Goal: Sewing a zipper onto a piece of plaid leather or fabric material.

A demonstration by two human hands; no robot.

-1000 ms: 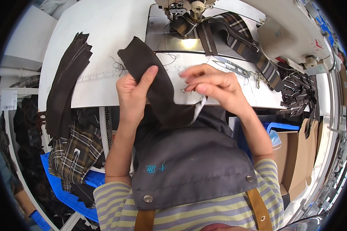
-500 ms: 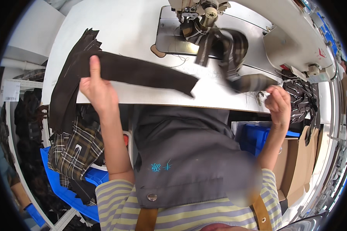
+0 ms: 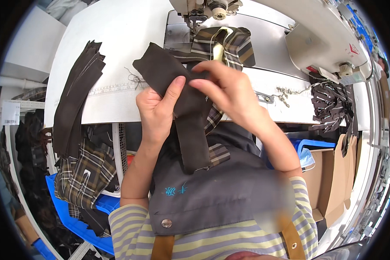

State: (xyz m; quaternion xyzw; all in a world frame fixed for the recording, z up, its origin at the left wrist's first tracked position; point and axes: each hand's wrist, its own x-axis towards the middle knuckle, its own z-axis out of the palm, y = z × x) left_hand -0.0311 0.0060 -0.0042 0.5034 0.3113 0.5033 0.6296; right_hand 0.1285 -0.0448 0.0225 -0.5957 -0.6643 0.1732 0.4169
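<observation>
Both my hands meet over the front of the sewing table, in front of the sewing machine (image 3: pixel 212 13). A dark brown fabric strip (image 3: pixel 190 143) is gripped in my left hand (image 3: pixel 156 112), its thumb pressed on top; one end points up left, the other hangs over my apron. My right hand (image 3: pixel 236 93) pinches with thumb and index finger at the strip's right edge, where a zippered plaid piece (image 3: pixel 234 47) runs beneath. Part of that plaid piece lies near the needle area, and another end shows below the strip. The exact spot in my right fingertips is partly hidden.
At the table's left lies a stack of dark strips (image 3: pixel 76 99). Plaid fabric (image 3: pixel 89 173) fills a blue bin (image 3: pixel 63 208) below. Zippered dark pieces (image 3: pixel 333 104) hang at the right edge, above a cardboard box (image 3: pixel 333 182). Loose threads and a chain (image 3: pixel 284 93) lie nearby.
My left hand has carried one dark strip rightward from the stack. My right hand has come left with the zippered plaid piece, and the two pieces now overlap between my hands.
</observation>
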